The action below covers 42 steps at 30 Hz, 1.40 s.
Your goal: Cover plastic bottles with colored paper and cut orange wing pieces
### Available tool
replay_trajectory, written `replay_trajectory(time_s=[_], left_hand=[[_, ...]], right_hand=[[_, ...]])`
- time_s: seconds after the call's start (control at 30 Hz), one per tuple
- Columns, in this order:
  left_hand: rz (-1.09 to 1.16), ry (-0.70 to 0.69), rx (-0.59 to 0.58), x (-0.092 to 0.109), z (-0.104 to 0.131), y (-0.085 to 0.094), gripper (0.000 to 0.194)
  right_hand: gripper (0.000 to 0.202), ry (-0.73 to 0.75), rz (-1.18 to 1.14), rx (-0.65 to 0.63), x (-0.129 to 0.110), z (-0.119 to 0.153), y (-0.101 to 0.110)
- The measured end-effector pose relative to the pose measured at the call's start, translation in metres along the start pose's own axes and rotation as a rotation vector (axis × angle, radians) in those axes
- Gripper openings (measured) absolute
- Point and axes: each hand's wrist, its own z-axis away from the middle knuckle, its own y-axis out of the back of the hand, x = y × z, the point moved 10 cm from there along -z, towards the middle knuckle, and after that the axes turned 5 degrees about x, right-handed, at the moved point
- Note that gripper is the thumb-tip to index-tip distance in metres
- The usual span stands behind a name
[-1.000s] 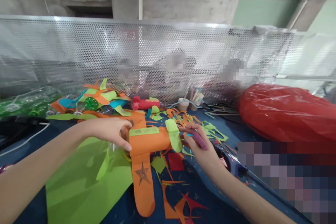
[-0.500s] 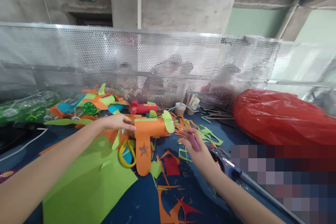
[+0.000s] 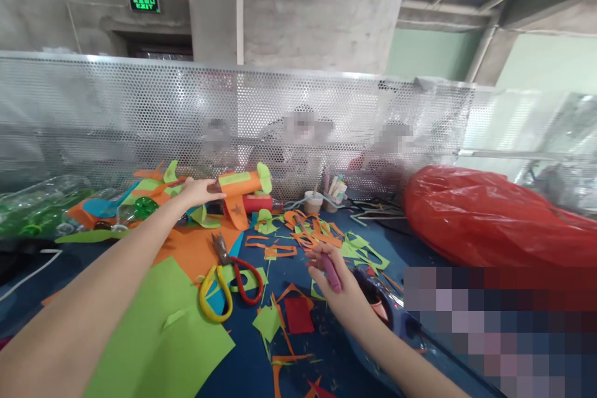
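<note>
My left hand (image 3: 198, 191) reaches to the back of the table, its fingers closed on the rear end of an orange paper-covered toy plane (image 3: 242, 184). The plane has a yellow-green propeller piece at its front and a wing with a dark star on it. It is up beside a red paper-covered bottle (image 3: 258, 203). My right hand (image 3: 342, 277) is over the table at centre right, with a thick purple marker (image 3: 331, 272) gripped in it. Scissors (image 3: 231, 261) with one yellow and one red handle lie between my hands.
Green paper (image 3: 158, 336) and orange and green scraps (image 3: 317, 233) spread over the blue table. More paper planes (image 3: 153, 193) and green bottles (image 3: 37, 205) stand back left. Paper cups (image 3: 313, 202) hold pens. A red plastic bag (image 3: 489, 217) is at right, before a perforated metal screen (image 3: 140, 112).
My left hand has lifted the toy plane away toward the back of the table, uncovering the scissors. My right hand still holds the purple marker. The view has shifted slightly.
</note>
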Motion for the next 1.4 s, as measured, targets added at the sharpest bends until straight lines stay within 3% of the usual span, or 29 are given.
replay_trajectory(time_s=[0.27,0.43,0.53,0.63,0.7,0.83,0.93,1.03,1.13,1.4], left_hand=[[-0.300,-0.003,0.271,0.009,0.008,0.004,0.039],[-0.262,0.024,0.307,-0.001,0.030,0.001,0.050],[-0.175,0.049,0.296,-0.005,0.046,0.001,0.047],[-0.036,0.074,0.242,0.002,0.061,-0.008,0.039],[0.087,0.095,0.166,0.012,0.073,-0.025,0.036],[0.361,0.078,-0.087,0.049,0.114,-0.075,0.031],[0.538,0.004,-0.225,0.083,0.150,-0.096,0.020],[0.692,-0.074,-0.337,0.110,0.177,-0.107,0.024],[0.806,-0.117,-0.402,0.124,0.190,-0.117,0.035],[0.897,-0.123,-0.471,0.125,0.199,-0.129,0.040]], right_hand=[[0.036,-0.065,0.016,-0.141,0.003,0.007,-0.016],[0.053,-0.181,-0.036,-0.200,-0.002,0.018,-0.024],[0.045,-0.192,-0.009,-0.185,-0.005,0.020,-0.023],[0.029,-0.187,0.003,-0.122,-0.007,0.018,-0.018],[0.030,-0.182,-0.047,-0.098,-0.011,0.016,-0.017],[0.039,-0.191,-0.183,-0.136,-0.022,0.017,-0.023],[0.044,-0.239,-0.255,-0.140,-0.024,0.020,-0.024],[0.045,-0.283,-0.305,-0.124,-0.019,0.022,-0.024],[0.040,-0.246,-0.311,-0.080,-0.018,0.020,-0.020],[0.030,-0.221,-0.250,-0.088,-0.017,0.018,-0.019]])
